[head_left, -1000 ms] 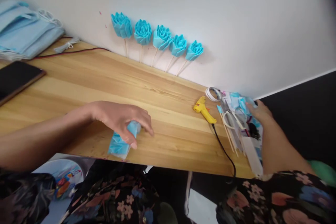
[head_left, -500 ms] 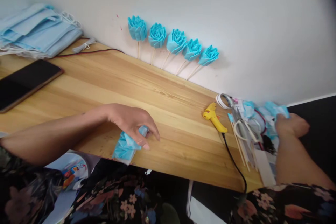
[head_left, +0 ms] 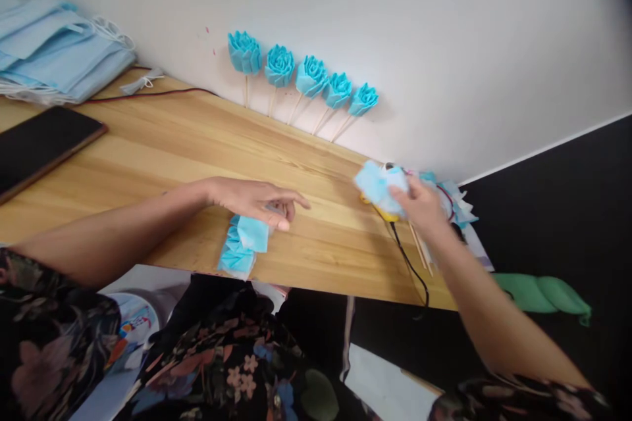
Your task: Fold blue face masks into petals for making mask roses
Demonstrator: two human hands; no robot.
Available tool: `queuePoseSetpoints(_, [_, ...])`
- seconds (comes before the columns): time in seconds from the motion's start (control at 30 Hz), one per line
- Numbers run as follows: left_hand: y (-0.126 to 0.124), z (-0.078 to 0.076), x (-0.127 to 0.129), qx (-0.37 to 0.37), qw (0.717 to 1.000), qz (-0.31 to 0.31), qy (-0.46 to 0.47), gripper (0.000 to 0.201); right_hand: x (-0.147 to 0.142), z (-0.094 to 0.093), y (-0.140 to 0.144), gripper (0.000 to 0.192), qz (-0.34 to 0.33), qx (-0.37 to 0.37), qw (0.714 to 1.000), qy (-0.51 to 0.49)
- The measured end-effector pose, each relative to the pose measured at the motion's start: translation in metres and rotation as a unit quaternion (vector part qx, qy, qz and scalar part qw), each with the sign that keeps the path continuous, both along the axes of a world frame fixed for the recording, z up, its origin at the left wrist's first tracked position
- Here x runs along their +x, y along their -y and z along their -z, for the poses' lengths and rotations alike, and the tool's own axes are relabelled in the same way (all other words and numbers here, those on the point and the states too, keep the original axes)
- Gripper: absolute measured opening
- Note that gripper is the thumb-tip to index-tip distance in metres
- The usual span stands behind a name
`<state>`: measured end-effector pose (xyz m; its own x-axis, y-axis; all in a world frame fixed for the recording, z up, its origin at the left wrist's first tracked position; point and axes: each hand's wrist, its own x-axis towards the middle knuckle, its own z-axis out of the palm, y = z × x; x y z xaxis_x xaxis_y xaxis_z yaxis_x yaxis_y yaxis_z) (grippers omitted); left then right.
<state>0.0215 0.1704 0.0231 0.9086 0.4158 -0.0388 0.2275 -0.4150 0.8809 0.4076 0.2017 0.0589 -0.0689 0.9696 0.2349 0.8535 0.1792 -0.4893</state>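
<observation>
My right hand (head_left: 421, 207) pinches several light-blue and white pieces of mask fabric (head_left: 379, 185), lifted over the table's right side and slightly blurred. They partly cover a yellow glue gun (head_left: 390, 214). My left hand (head_left: 261, 202) is open, its fingers apart, beside a small stack of folded blue fabric pieces (head_left: 237, 248) near the front edge. Whether its underside touches the stack I cannot tell. Several blue fabric roses (head_left: 311, 76) on thin wooden sticks lean against the wall at the back.
A pile of blue face masks (head_left: 59, 52) lies at the back left, with a phone (head_left: 44, 145) in front. Wooden sticks (head_left: 421, 247), tape and fabric scraps (head_left: 459, 204) crowd the right end. The glue gun's black cord (head_left: 409, 263) runs over the front edge.
My right hand has come left from the scrap pile, bringing fabric pieces over the glue gun. My left hand has lifted slightly off the folded stack. The view has shifted right.
</observation>
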Motion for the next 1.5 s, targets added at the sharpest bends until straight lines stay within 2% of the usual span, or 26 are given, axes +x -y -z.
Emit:
queuePoseSetpoints(0.07, [0.0, 0.005, 0.002, 0.015, 0.998, -0.057, 0.029, 0.064, -0.054, 0.02, 0.034, 0.027, -0.108, -0.073, 0.991, -0.027])
queuePoseSetpoints(0.17, [0.002, 0.011, 0.006, 0.044, 0.989, -0.13, 0.063, 0.068, -0.117, 0.045, 0.062, 0.034, -0.221, -0.114, 0.966, -0.068])
queuePoseSetpoints(0.23, [0.003, 0.012, 0.007, 0.067, 0.987, -0.131, 0.069, 0.076, -0.142, 0.054, 0.066, 0.045, -0.303, -0.093, 0.945, -0.079])
queuePoseSetpoints(0.33, [0.005, 0.012, 0.007, 0.101, 0.989, -0.105, 0.034, 0.085, -0.153, 0.053, 0.065, 0.057, -0.363, -0.059, 0.928, -0.067])
queuePoseSetpoints(0.4, [0.005, 0.014, 0.007, 0.117, 0.989, -0.093, 0.008, 0.088, -0.147, 0.045, 0.067, 0.055, -0.367, -0.056, 0.927, -0.063])
queuePoseSetpoints(0.47, [0.004, 0.017, 0.007, 0.116, 0.99, -0.078, 0.006, 0.091, -0.134, 0.033, 0.07, 0.047, -0.331, -0.063, 0.938, -0.077])
queuePoseSetpoints(0.6, [-0.001, 0.02, 0.005, 0.07, 0.994, -0.07, 0.035, 0.091, -0.11, 0.019, 0.065, 0.039, -0.172, -0.051, 0.97, -0.163])
queuePoseSetpoints(0.67, [-0.004, 0.02, 0.004, 0.043, 0.994, -0.083, 0.049, 0.09, -0.105, 0.023, 0.057, 0.039, -0.139, -0.038, 0.969, -0.203])
queuePoseSetpoints(0.8, [-0.008, 0.016, 0.002, 0.012, 0.991, -0.119, 0.064, 0.089, -0.107, 0.04, 0.04, 0.04, -0.127, -0.042, 0.958, -0.255])
queuePoseSetpoints(0.93, [-0.01, 0.015, 0.0, -0.02, 0.985, -0.153, 0.083, 0.082, -0.119, 0.048, 0.041, 0.041, -0.16, -0.063, 0.954, -0.244])
queuePoseSetpoints(1.1, [-0.014, 0.022, -0.001, -0.035, 0.975, -0.19, 0.109, 0.073, -0.135, 0.055, 0.063, 0.044, -0.35, -0.074, 0.926, -0.121])
queuePoseSetpoints(1.2, [-0.014, 0.025, -0.001, -0.047, 0.978, -0.161, 0.122, 0.072, -0.137, 0.062, 0.073, 0.047, -0.403, -0.052, 0.911, -0.069])
queuePoseSetpoints(1.33, [-0.01, 0.022, 0.001, -0.064, 0.981, -0.133, 0.125, 0.071, -0.132, 0.064, 0.075, 0.042, -0.388, -0.026, 0.918, -0.082])
queuePoseSetpoints(1.5, [-0.011, 0.023, 0.002, -0.05, 0.973, -0.18, 0.132, 0.069, -0.14, 0.049, 0.068, 0.034, -0.308, -0.004, 0.944, -0.116])
